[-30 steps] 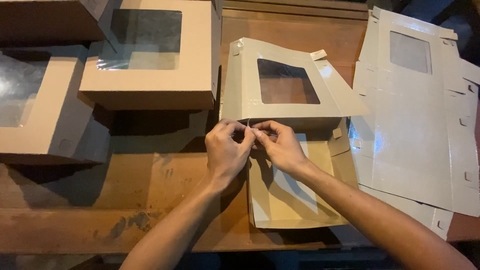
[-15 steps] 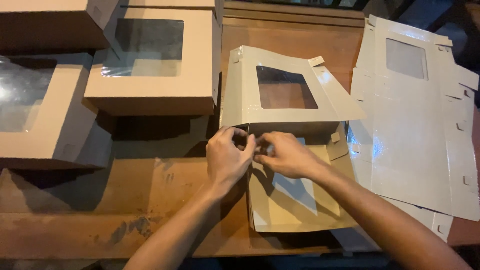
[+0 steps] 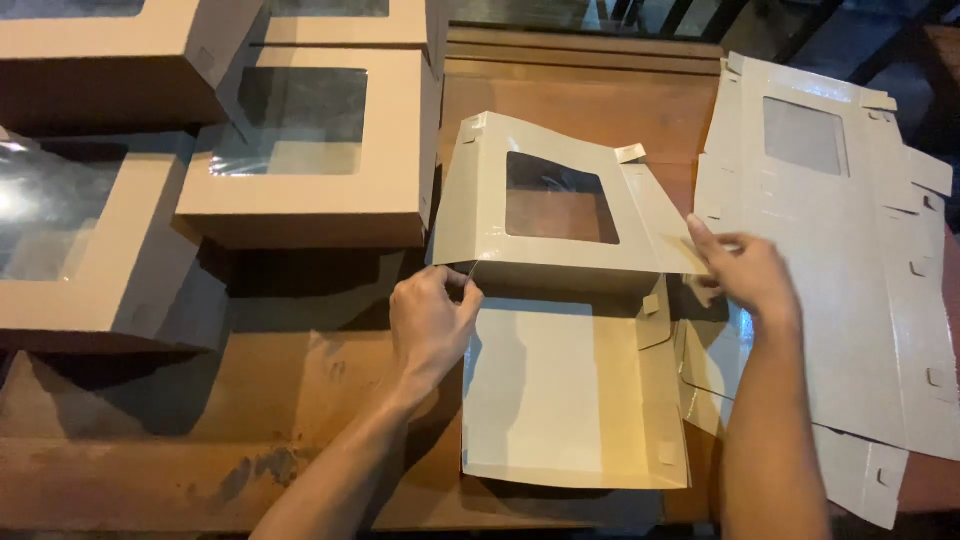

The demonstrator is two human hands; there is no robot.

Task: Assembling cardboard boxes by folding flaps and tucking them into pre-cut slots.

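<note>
We are working at a half-folded window box (image 3: pixel 560 300) of pale cardboard, which is lying on the wooden table (image 3: pixel 560 90) and serves as our landmark. Its lid, with a clear window panel, is standing tilted up at the far side, while its base is lying flat and open toward us.

Our left hand (image 3: pixel 430 320) is sitting at the box's left edge, where lid meets base, with thumb and fingers pressed together, pinching the cardboard corner there. Our right hand (image 3: pixel 745 275) is resting at the box's right side, fingers spread loosely and touching the lid's right flap; we are not gripping anything with it.

Just right of the box, a stack of flat unfolded box blanks (image 3: pixel 840 270) is lying, partly under our right hand. Left of the box, several finished window boxes (image 3: pixel 310 150) are standing close together, the nearest one just beside the lid.
</note>
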